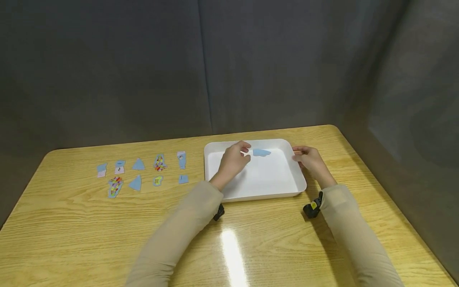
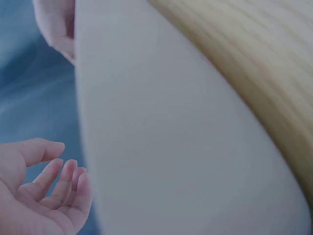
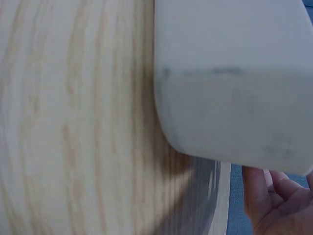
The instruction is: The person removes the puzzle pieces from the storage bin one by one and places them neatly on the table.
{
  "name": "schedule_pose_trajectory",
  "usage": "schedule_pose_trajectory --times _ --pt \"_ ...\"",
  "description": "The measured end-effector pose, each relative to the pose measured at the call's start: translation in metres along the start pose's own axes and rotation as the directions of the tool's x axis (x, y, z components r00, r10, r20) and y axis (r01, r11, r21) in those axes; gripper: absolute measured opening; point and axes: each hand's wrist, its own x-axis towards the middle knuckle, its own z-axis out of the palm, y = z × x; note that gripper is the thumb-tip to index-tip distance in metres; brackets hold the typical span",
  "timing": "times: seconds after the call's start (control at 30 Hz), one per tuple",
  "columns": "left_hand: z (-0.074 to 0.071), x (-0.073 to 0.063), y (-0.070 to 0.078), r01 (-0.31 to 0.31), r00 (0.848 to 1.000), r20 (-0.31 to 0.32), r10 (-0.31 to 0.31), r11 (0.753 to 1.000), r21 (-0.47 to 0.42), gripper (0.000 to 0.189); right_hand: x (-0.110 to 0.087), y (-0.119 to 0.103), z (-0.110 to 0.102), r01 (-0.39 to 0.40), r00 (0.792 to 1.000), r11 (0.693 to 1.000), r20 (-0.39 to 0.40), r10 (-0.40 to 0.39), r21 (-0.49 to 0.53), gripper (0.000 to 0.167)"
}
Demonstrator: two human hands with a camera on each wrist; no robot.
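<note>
A shallow white tray (image 1: pixel 265 181) lies on the wooden table. Inside it, near the back wall, is a pale blue cut-out piece (image 1: pixel 261 152). My left hand (image 1: pixel 234 159) hovers over the tray's left half, just left of that piece, its fingers loosely bent with a gap to the thumb. In the left wrist view the same hand (image 2: pixel 46 188) shows nothing between thumb and fingers. At the tray's right side, my right hand (image 1: pixel 311 161) holds the rim with thumb and fingers. The right wrist view shows those fingers (image 3: pixel 257 191) against the tray's side, their tips partly hidden.
Left of the tray, several cut-out pieces lie in two rough rows, among them a colourful patchwork piece (image 1: pixel 115 186), a blue triangle (image 1: pixel 136 183) and a small blue square (image 1: pixel 183 179). A dark curtain (image 1: pixel 143 71) hangs behind the table (image 1: pixel 107 239).
</note>
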Motion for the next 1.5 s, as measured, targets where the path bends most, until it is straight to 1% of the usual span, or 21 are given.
schedule_pose_trajectory --times 0.1,0.2,0.47,0.57,0.77,0.97,1.17,1.23,1.3,1.4,1.5 --pt "0.011 0.005 0.003 0.003 1.000 -0.001 -0.003 1.000 -0.015 0.033 -0.001 -0.001 0.000 -0.001 1.000 1.000 -0.006 0.001 -0.005 0.045" --pt "0.019 0.010 0.005 0.018 1.000 -0.009 -0.018 0.999 -0.049 0.033 -0.001 -0.001 0.001 -0.001 1.000 1.000 -0.004 0.001 -0.009 0.045" --pt "0.031 0.024 0.004 0.067 0.997 -0.037 -0.074 0.985 -0.161 0.034 0.000 0.000 0.000 0.010 1.000 1.000 -0.002 -0.010 -0.006 0.045" --pt "0.035 0.030 0.004 0.085 0.994 -0.051 -0.095 0.981 -0.174 0.034 0.000 0.001 0.000 0.008 1.000 1.000 -0.001 -0.008 -0.003 0.045" --pt "0.042 0.037 0.003 0.099 0.991 -0.077 -0.114 0.979 -0.177 0.033 0.001 0.001 0.000 0.010 1.000 1.000 -0.003 -0.010 -0.003 0.045" --pt "0.044 0.041 -0.002 0.110 0.990 -0.064 -0.123 0.977 -0.185 0.033 0.000 0.001 0.000 0.012 1.000 1.000 0.001 -0.012 0.002 0.045" --pt "0.043 0.045 -0.009 0.113 0.993 -0.015 -0.118 0.975 -0.193 0.036 0.000 0.001 -0.001 0.022 1.000 1.000 0.009 -0.022 0.005 0.045" --pt "0.042 0.046 -0.011 0.115 0.993 0.009 -0.116 0.976 -0.184 0.038 -0.001 0.001 -0.001 0.022 1.000 1.000 0.012 -0.022 0.007 0.045" --pt "0.043 0.047 -0.013 0.113 0.993 0.036 -0.109 0.981 -0.158 0.039 -0.001 0.001 -0.001 0.020 1.000 1.000 0.014 -0.020 0.009 0.045" --pt "0.045 0.049 -0.017 0.080 0.993 0.090 -0.074 0.995 -0.065 0.041 0.000 0.001 -0.001 0.015 1.000 1.000 0.016 -0.015 0.011 0.045" --pt "0.047 0.050 -0.020 0.033 0.990 0.138 -0.039 0.999 0.041 0.040 0.000 0.002 0.000 0.014 1.000 1.000 0.015 -0.014 0.007 0.045"
